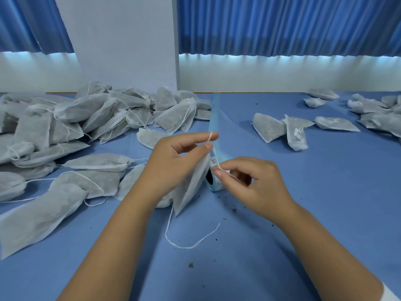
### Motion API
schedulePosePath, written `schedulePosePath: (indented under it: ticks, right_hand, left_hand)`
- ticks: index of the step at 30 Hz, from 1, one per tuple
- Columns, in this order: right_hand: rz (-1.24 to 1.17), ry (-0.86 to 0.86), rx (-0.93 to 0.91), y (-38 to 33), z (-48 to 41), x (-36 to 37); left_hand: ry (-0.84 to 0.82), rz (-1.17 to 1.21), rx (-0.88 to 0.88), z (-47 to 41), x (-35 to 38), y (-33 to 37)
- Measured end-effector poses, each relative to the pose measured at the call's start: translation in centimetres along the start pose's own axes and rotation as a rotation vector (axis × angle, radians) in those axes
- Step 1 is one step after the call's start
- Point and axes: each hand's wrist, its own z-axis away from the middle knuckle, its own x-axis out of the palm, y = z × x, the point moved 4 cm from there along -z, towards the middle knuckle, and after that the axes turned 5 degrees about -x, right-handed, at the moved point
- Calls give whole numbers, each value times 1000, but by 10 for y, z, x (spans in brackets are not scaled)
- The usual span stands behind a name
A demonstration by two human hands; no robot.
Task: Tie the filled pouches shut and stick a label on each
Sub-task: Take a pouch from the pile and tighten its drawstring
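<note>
My left hand point(173, 164) holds a white filled pouch point(192, 187) upright over the blue table, thumb and fingers at its top, with the white drawstring point(213, 152) looped over the forefinger. My right hand point(249, 183) pinches the other end of that string just right of the pouch's mouth. A loose tail of string point(191, 244) hangs from the pouch and curls on the table. Behind my hands stands a label roll point(213, 181) with its pale blue backing strip point(214, 118) rising toward the wall.
A big heap of untied pouches point(65, 131) covers the left of the blue table point(303, 203). Labelled pouches point(297, 135) lie at the right, with more pouches point(373, 111) at the far right. Dark crumbs are scattered near my hands.
</note>
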Motion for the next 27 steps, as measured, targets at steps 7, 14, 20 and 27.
schedulePosePath:
  ticks: [7,14,20,27]
  right_hand:
    - [-111,96,12,-7,-5,-17]
    - [-171,193,143,-1,-6,-21]
    - [13,49,360,25,-4,-10]
    - [-18,269,338,17,-5,-21]
  left_hand:
    - [-212,-251,-70,2,6,-5]
    - [-426,-154,-137,11,19,1]
    - [-372,-14,-279,12,25,1]
    - [-97,150,-376,1,17,-10]
